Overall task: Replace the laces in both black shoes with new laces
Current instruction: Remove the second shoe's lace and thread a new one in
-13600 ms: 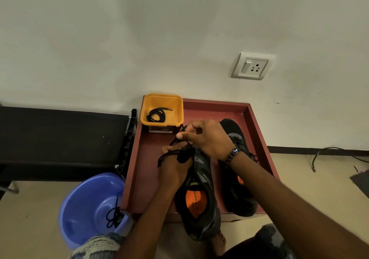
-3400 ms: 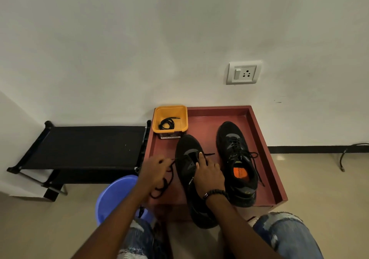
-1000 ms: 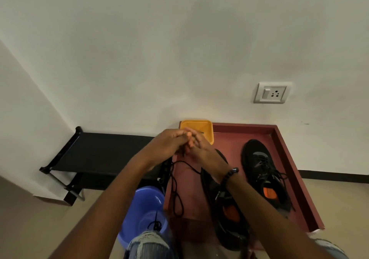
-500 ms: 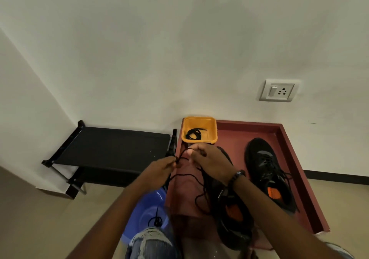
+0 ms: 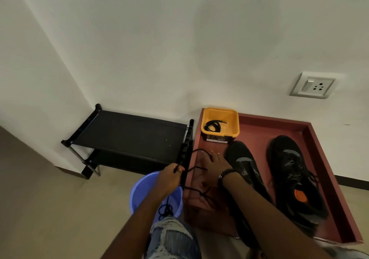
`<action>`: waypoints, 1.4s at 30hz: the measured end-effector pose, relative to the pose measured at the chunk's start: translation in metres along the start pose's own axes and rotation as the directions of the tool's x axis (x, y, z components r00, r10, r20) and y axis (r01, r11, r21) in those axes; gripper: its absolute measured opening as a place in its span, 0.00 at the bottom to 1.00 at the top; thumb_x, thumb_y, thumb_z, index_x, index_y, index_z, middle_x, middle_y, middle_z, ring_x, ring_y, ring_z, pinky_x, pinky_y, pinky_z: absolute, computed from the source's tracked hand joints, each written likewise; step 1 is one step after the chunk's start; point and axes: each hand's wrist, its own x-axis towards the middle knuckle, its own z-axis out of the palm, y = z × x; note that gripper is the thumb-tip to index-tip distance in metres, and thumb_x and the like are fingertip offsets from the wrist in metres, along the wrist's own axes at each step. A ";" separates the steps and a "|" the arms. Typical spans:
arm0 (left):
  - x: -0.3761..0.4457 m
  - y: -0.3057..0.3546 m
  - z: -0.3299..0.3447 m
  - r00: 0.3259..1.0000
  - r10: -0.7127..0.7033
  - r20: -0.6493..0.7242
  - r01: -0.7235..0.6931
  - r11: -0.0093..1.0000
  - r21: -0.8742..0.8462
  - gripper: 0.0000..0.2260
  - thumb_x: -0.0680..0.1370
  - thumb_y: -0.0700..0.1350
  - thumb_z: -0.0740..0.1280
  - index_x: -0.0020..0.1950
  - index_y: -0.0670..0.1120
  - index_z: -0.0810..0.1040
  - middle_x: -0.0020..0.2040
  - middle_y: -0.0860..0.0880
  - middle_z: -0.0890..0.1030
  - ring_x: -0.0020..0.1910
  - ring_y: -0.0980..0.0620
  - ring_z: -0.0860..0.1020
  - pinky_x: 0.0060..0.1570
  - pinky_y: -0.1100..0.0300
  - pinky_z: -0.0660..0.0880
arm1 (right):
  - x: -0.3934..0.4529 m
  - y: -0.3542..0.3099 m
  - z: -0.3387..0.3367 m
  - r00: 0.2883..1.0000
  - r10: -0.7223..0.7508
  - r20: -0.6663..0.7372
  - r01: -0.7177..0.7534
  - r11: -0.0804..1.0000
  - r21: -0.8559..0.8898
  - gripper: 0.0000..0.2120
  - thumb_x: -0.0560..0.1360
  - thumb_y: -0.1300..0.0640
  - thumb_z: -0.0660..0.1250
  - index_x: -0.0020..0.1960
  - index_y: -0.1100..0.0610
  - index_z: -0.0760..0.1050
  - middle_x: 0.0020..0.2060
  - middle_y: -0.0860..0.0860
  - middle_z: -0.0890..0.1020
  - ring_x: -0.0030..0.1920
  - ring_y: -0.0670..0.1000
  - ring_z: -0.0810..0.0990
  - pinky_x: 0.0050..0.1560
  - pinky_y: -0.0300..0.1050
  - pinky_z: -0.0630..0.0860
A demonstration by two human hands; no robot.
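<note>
In the lower middle of the frame, the left hand (image 5: 169,176) pinches one end of a loose black lace (image 5: 196,190) between thumb and fingertips, just above the rim of a blue plastic tub (image 5: 139,190) that stands on the floor. The lace runs rightward from that pinch over the edge of the red tray (image 5: 311,136) and lies in loops on the tray floor. The right hand (image 5: 212,163) rests on the tray with its fingers stretched forward and relaxed, touching the lace where it curves past the fingertips; a dark beaded band sits on the wrist. Just right of that hand stands the near black shoe (image 5: 244,168), its eyelets bare of lacing as far as can be seen. Further right in the tray is the second black shoe (image 5: 293,176), laced, with an orange insole showing. At the tray's upper left corner sits a yellow bin (image 5: 235,118) holding a coiled black lace (image 5: 214,125). Another dark lace bundle (image 5: 165,210) lies inside the blue tub. Left of the tray a low black rack (image 5: 127,132) stands against the wall, and a wall socket (image 5: 312,85) shows at upper right.
</note>
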 end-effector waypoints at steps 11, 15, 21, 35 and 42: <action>-0.003 -0.018 0.021 0.999 -0.041 0.025 0.046 0.967 -0.252 0.12 0.81 0.43 0.67 0.64 0.47 0.76 0.54 0.49 0.82 0.53 0.49 0.81 0.58 0.46 0.78 | -0.054 -0.024 0.012 0.985 0.012 -0.173 0.053 0.929 0.366 0.07 0.80 0.57 0.60 0.50 0.54 0.77 0.50 0.55 0.81 0.50 0.56 0.79 0.51 0.48 0.76; -0.025 0.011 0.001 0.998 -0.029 0.051 0.052 0.852 -0.521 0.14 0.83 0.52 0.60 0.60 0.45 0.79 0.54 0.44 0.83 0.54 0.47 0.81 0.60 0.48 0.78 | -0.068 -0.045 -0.023 0.975 -0.034 -0.220 0.179 0.708 0.683 0.04 0.77 0.58 0.68 0.44 0.56 0.79 0.38 0.53 0.83 0.39 0.50 0.82 0.43 0.47 0.79; -0.056 0.048 -0.085 0.992 0.066 -0.112 -0.127 0.657 -0.743 0.16 0.84 0.50 0.58 0.59 0.42 0.81 0.56 0.38 0.83 0.59 0.39 0.80 0.62 0.43 0.74 | -0.054 -0.120 -0.101 0.886 -0.226 -0.405 0.463 0.486 0.741 0.06 0.76 0.53 0.70 0.52 0.53 0.79 0.45 0.48 0.85 0.46 0.47 0.84 0.51 0.44 0.81; -0.040 -0.038 -0.127 0.993 0.110 -0.030 -0.111 0.993 -0.048 0.10 0.83 0.46 0.62 0.52 0.44 0.82 0.46 0.44 0.84 0.47 0.45 0.82 0.54 0.47 0.78 | -0.010 -0.180 -0.046 0.917 -0.361 -0.166 0.391 0.742 0.545 0.41 0.67 0.56 0.79 0.74 0.46 0.61 0.58 0.56 0.78 0.55 0.55 0.79 0.55 0.45 0.77; -0.007 -0.070 -0.101 0.993 0.092 -0.071 -0.088 0.995 0.054 0.16 0.82 0.50 0.65 0.45 0.38 0.80 0.38 0.41 0.79 0.37 0.49 0.73 0.40 0.53 0.69 | 0.009 -0.186 -0.015 0.949 -0.221 -0.225 0.297 0.866 0.402 0.10 0.78 0.60 0.65 0.57 0.57 0.79 0.53 0.55 0.84 0.53 0.57 0.81 0.56 0.49 0.76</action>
